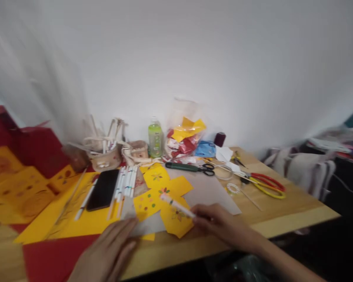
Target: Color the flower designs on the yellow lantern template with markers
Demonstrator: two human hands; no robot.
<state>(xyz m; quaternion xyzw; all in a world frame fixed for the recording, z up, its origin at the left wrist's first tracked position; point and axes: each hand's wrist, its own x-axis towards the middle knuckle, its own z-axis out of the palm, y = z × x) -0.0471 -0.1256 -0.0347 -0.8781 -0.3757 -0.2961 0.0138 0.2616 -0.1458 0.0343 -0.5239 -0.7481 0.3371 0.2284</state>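
A white marker pen (178, 204) is gripped in my right hand (217, 223), its far end pointing up and left over the yellow paper. Below it lies a yellow paper cutout (181, 183) with colored petals and dots drawn on its lobes. My left hand (106, 252) lies with fingers stretched out at the table's front edge, fingertips at a grey sheet (153, 225) under the cutout. Several white pens (125, 182) lie side by side left of the cutout, near a black phone (102, 190).
Behind stand a green bottle (155, 139), a plastic bag (185, 137) of paper scraps and a cup (106, 159) of sticks. Scissors (207, 169) and red-and-yellow-handled shears (266, 184) lie to the right. Red and yellow paper (59, 252) covers the left side.
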